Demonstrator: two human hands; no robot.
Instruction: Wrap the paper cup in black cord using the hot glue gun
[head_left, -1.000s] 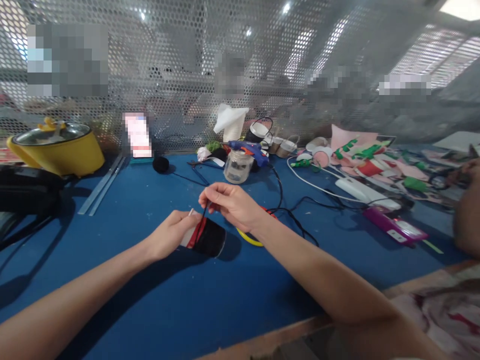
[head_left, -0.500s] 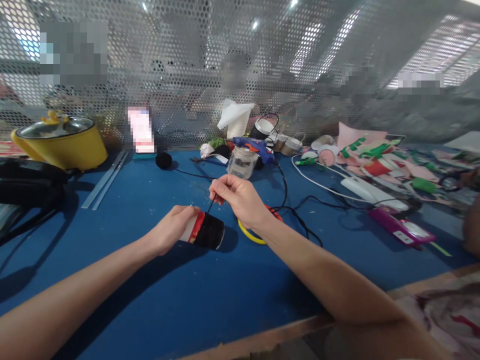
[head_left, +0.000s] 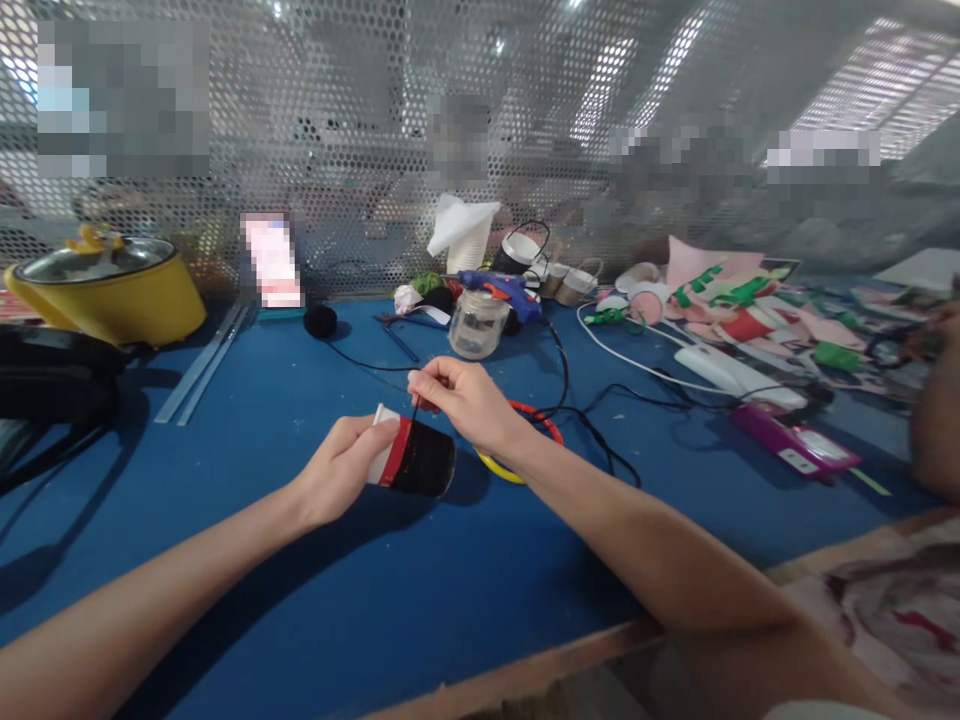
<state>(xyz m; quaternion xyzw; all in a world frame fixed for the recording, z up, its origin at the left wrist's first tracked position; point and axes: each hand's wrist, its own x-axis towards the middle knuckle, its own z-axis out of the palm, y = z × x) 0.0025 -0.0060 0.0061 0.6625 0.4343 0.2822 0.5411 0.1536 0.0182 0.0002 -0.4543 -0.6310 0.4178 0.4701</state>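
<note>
My left hand [head_left: 337, 465] is closed round the white end of a paper cup [head_left: 426, 462], which lies tilted on its side above the table. Black yarn covers the cup's base end, with a red band beside it. Pinched in the fingers of my right hand [head_left: 461, 395] is a strand of black yarn [head_left: 415, 410], pulled taut up from the cup near the red band. From there the strand seems to run back to a ball of black yarn [head_left: 320, 321] on the table.
A clear jar [head_left: 478, 325] and a blue glue gun [head_left: 502, 290] stand beyond my hands. Under my right wrist lies a red and yellow ring [head_left: 499, 468]. A yellow pot [head_left: 112, 295] is at left; a purple device [head_left: 795, 440], cables and craft scraps are at right, near another person's arm [head_left: 934, 420].
My right hand has shifted slightly left and the strand stands more upright. The cup has turned a little in my left hand, showing its white rim. The view has shifted slightly.
</note>
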